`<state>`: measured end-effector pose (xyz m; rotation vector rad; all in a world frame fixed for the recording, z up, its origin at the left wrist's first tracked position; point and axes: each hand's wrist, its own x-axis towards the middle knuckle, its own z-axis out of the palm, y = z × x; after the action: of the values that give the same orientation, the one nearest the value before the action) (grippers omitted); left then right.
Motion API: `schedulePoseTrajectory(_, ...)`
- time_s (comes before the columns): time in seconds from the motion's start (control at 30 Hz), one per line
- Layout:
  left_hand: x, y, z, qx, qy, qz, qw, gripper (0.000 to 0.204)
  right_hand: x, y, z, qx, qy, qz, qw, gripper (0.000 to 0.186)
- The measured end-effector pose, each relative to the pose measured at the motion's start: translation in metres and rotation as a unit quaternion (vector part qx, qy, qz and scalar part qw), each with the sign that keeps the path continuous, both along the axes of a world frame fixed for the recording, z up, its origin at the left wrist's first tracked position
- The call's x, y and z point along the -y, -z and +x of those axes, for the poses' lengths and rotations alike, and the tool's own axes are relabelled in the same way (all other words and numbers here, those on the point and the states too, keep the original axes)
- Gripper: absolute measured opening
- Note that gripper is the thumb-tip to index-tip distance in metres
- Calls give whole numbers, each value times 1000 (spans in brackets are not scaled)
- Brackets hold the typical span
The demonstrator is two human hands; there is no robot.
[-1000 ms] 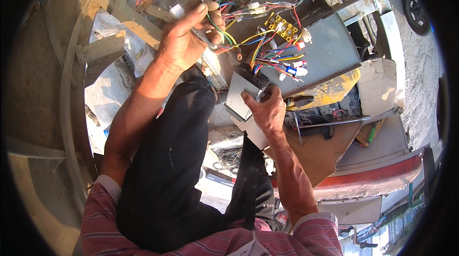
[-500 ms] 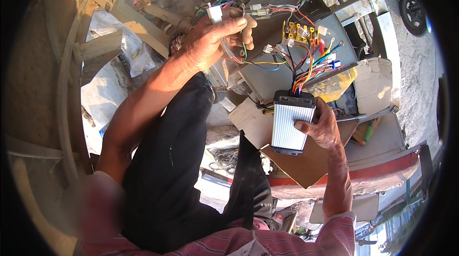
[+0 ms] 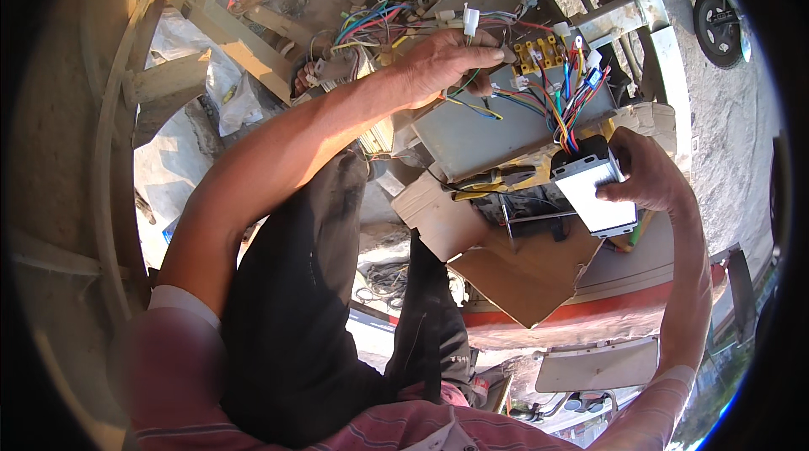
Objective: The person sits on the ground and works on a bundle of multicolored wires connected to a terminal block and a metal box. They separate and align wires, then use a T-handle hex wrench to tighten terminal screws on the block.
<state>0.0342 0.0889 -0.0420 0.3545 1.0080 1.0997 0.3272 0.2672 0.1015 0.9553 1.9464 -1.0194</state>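
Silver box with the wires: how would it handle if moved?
The straight-sided silver box looks rigid. Its metallic surface suggests some heft. The coloured wires bend loosely from one end, so they'd likely flop and could snag.

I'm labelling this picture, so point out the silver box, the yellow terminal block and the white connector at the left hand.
Silver box (image 3: pixel 595 198): head view, on its bright broad face.
Yellow terminal block (image 3: pixel 548 49): head view, on its yellow body.
White connector (image 3: pixel 471 20): head view, on its white housing.
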Motion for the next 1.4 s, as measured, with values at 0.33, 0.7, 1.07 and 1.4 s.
schedulePoseTrajectory(0.33,-12,19,-4,94,11,25,995,38,-43,-16,-35,18,-127,66,990,54)
schedulePoseTrajectory(0.7,-6,11,-1,126,-52,0,991,48,-84,-18,-76,32,-171,78,982,56)
schedulePoseTrajectory(1.07,-13,13,-9,105,-72,24,992,46,-28,-20,-58,-192,-116,201,954,50)
schedulePoseTrajectory(1.4,-12,6,-7,75,-81,33,993,42,59,-10,-99,-338,22,315,887,41)
